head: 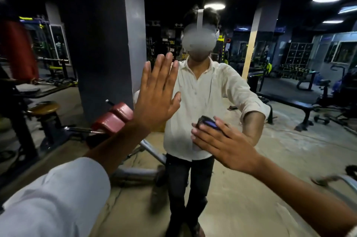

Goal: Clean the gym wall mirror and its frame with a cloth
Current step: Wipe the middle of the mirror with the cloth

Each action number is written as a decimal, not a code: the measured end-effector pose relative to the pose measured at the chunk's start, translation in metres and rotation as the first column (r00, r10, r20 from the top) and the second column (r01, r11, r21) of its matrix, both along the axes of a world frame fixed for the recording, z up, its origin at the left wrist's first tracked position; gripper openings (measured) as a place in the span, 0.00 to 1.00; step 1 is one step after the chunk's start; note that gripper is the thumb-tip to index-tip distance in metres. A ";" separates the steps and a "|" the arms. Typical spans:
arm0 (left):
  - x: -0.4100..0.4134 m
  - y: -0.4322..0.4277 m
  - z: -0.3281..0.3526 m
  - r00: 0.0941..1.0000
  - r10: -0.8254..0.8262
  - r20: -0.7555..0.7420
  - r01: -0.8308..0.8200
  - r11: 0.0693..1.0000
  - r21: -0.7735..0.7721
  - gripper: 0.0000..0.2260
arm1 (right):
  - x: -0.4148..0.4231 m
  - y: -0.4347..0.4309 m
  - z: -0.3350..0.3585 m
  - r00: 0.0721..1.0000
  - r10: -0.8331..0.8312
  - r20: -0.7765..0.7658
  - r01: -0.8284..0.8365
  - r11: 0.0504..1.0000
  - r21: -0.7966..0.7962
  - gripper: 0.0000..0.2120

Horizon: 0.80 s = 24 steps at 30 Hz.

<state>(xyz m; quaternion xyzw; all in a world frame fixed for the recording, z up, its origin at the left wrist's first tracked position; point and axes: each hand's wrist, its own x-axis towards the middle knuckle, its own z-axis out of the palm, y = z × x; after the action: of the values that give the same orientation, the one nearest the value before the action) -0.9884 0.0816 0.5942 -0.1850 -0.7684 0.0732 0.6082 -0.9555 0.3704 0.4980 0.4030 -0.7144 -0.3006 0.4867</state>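
Note:
The wall mirror (pixel 280 149) fills nearly the whole view and reflects me and the gym behind me. My left hand (pixel 156 97) is raised flat against the glass, fingers straight and pointing up, holding nothing. My right hand (pixel 226 146) reaches in from the lower right with its fingers spread and straight. It presses a dark cloth with a blue patch (pixel 207 121) against the glass at waist height of my reflection. Most of the cloth is hidden under the fingers. I cannot make out the mirror's frame.
The glass reflects a red padded bench (pixel 114 117), a round stool (pixel 43 108), a grey pillar (pixel 108 43) and a black flat bench (pixel 295 104). A metal bar (pixel 345 180) blurs at the right edge.

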 end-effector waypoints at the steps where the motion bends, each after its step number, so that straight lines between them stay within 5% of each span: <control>1: -0.001 0.000 -0.001 1.000 -0.018 -0.005 0.018 1.000 0.003 0.36 | 0.005 0.000 0.013 1.000 0.003 0.009 -0.002 0.995 -0.104 0.29; 5: -0.002 -0.001 -0.005 0.999 -0.046 -0.001 0.046 0.999 0.027 0.37 | 0.016 -0.013 0.029 0.999 -0.015 0.028 0.024 0.928 -0.371 0.33; 11: -0.001 -0.004 -0.009 0.997 -0.079 0.009 0.079 0.997 -0.007 0.37 | 0.016 -0.011 -0.022 0.993 -0.102 0.054 0.099 0.994 0.052 0.31; 13: 0.001 -0.009 0.000 0.993 -0.120 -0.011 0.120 0.993 -0.010 0.35 | 0.015 -0.005 0.009 0.994 -0.099 0.038 0.097 0.994 0.056 0.30; 16: -0.002 -0.016 0.036 0.980 -0.178 -0.083 0.171 0.981 -0.092 0.27 | 0.019 -0.007 0.087 0.996 -0.077 -0.034 0.069 0.982 -0.178 0.31; 19: -0.002 -0.011 0.084 0.983 -0.148 -0.111 0.138 0.986 -0.097 0.29 | 0.021 -0.029 0.150 0.998 -0.052 -0.045 0.032 0.932 -0.360 0.31; 24: 0.000 0.011 0.148 0.988 -0.104 -0.118 0.088 0.987 -0.134 0.33 | 0.018 -0.025 0.205 0.996 -0.074 -0.058 0.061 0.976 -0.209 0.30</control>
<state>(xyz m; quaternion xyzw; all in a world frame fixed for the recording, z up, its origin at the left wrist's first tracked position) -0.9883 0.0923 0.7419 -0.2558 -0.7128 0.1046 0.6446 -0.9377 0.3451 0.7028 0.3157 -0.7387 -0.2541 0.5386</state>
